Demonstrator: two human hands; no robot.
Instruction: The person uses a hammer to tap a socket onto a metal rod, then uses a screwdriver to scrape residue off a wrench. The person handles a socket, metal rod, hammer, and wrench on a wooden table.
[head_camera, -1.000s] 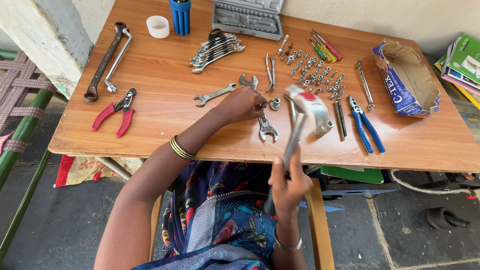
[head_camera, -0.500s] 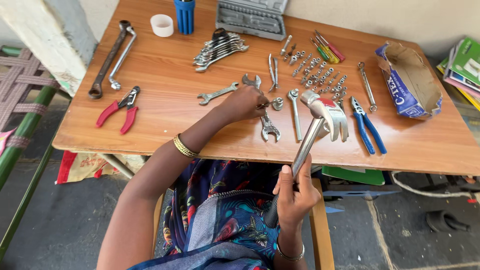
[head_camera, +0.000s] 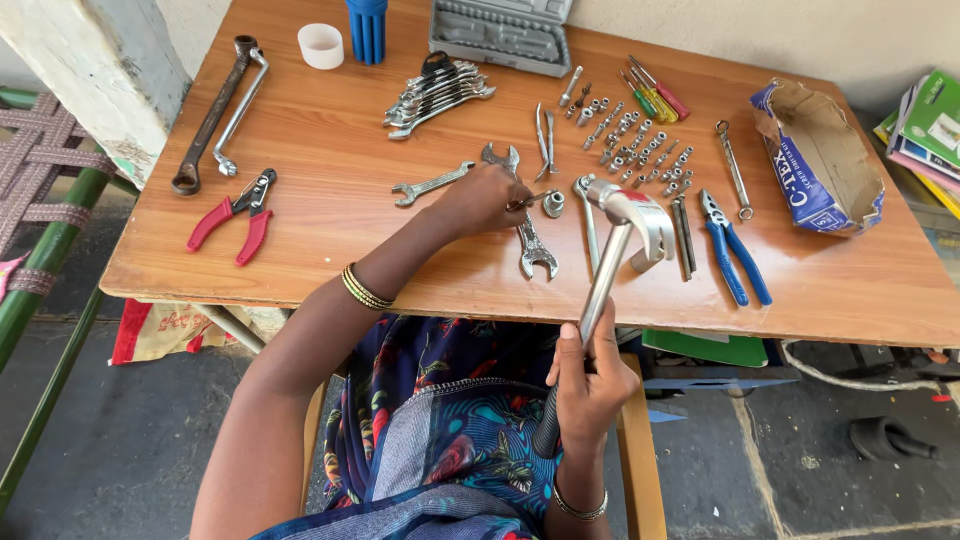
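The right hand (head_camera: 590, 385) has its grip wrapped fully round the lower handle of a steel claw hammer with a dark rubber handle end (head_camera: 610, 265). The shaft rises tilted up and away from the hand, so the shiny head sits above the near part of the wooden counter (head_camera: 330, 230), over a row of long steel tools.

The left hand (head_camera: 480, 200) rests on the counter with fingers curled, pinching a small thin metal piece (head_camera: 530, 199), its tip just beside a small steel socket (head_camera: 553, 204). Whether the piece is a nail or a bit cannot be told.

A double-ended open steel spanner (head_camera: 530, 245) lies just below the left hand, and another flat steel spanner (head_camera: 430, 184) lies to its left. Blue-handled pliers (head_camera: 733, 250) lie right of the hammer head, red-handled pliers (head_camera: 235, 215) well off to the left. Rows of small steel sockets (head_camera: 640, 150) lie beyond the hammer, with a fan of steel spanners (head_camera: 437, 95) further back.

The left forearm reaches forward across the counter edge, bangles at the wrist. The right arm is bent close to the body, the hand held below the counter edge with the thumb up along the handle.
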